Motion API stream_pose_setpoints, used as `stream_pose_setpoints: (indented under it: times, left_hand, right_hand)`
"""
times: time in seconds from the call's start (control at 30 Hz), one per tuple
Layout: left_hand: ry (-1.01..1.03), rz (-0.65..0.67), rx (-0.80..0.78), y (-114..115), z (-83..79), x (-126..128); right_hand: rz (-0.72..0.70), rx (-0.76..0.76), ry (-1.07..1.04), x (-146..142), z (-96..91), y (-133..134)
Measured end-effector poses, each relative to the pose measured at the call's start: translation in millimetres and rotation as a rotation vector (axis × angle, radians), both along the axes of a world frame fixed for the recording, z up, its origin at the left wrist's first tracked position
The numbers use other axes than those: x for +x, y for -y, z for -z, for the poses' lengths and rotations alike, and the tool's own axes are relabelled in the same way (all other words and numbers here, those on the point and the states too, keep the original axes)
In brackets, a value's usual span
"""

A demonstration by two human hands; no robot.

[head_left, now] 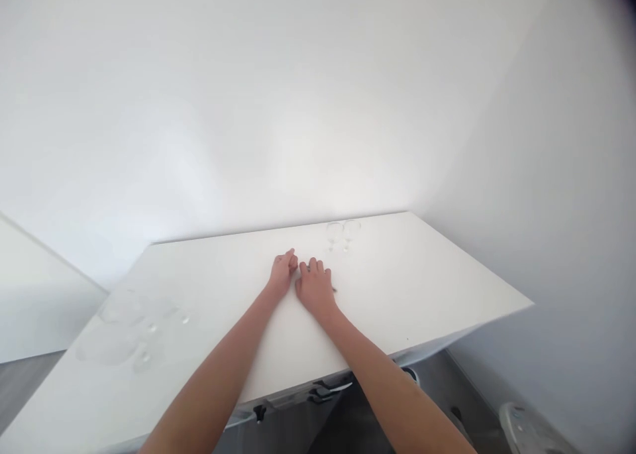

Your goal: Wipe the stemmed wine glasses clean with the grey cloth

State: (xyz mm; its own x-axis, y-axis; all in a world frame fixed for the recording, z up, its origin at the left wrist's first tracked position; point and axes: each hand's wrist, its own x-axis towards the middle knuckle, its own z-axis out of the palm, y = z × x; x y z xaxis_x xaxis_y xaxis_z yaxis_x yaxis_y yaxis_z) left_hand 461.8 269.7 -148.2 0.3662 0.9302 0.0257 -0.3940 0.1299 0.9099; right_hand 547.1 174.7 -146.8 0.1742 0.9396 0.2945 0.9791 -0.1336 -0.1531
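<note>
My left hand (283,273) rests near the middle of a white tabletop (377,295), its fingers curled inward and closed. Whatever they may pinch is too small to make out. Close beside it on the right, my right hand (316,288) lies palm down with bent fingers pressed toward the surface. A sliver of something dark shows under its fingertips, and a small dark tip (334,289) pokes out at its right side. The rest of that thing is hidden by the hand.
Faint clear round outlines (342,230) show at the table's back edge. Larger transparent round shapes (119,325) with bright spots are at the left. A white wall (278,109) rises behind. Dark fittings (322,389) sit under the front edge, and a pale object (527,427) stands lower right.
</note>
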Motion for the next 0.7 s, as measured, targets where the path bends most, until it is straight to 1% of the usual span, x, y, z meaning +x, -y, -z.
stream_pose_setpoints:
  times: [0.1, 0.17, 0.2, 0.23, 0.3, 0.37, 0.43, 0.5, 0.57, 0.63, 0.7]
  left_hand:
    - [0.015, 0.016, 0.015, 30.8, 0.6, -22.6]
    - [0.046, 0.027, -0.002, 54.5, 1.3, -46.0]
    - [0.067, 0.003, -0.02, 65.6, 1.8, -59.7]
    - [0.084, -0.05, -0.03, 75.8, 2.3, -74.3]
    - [0.074, -0.197, -0.008, 92.7, 2.7, -104.7]
    - [0.005, -0.37, 0.082, 106.3, 2.1, -133.5]
    - [-0.036, -0.557, 0.165, 118.0, 0.6, -157.5]
    - [0.006, -0.702, 0.146, 127.4, -1.9, -174.6]
    - [0.092, -0.753, 0.063, 133.4, -5.3, -184.8]
    - [0.162, -0.743, -0.015, 135.4, -8.8, -190.2]
    - [0.197, -0.729, -0.06, 134.0, -11.3, -193.3]
  right_hand:
    - [0.03, 0.081, -0.032, -6.4, 6.3, 17.2]
    - [0.041, 0.128, -0.038, -9.2, 13.4, 28.8]
    - [0.037, 0.148, -0.045, -10.0, 17.4, 34.0]
    - [0.033, 0.165, -0.055, -10.3, 21.5, 38.8]
    - [0.033, 0.189, -0.086, -9.7, 28.3, 46.9]
    - [0.022, 0.184, -0.105, -8.0, 32.2, 53.3]
    - [-0.001, 0.159, -0.103, -6.2, 32.8, 59.2]
    - [-0.023, 0.136, -0.092, -5.5, 31.4, 65.6]
    - [-0.024, 0.125, -0.09, -6.1, 29.4, 73.6]
    - [-0.013, 0.122, -0.098, -7.8, 27.7, 83.7]
    - [0.0, 0.122, -0.114, -10.0, 25.8, 95.3]
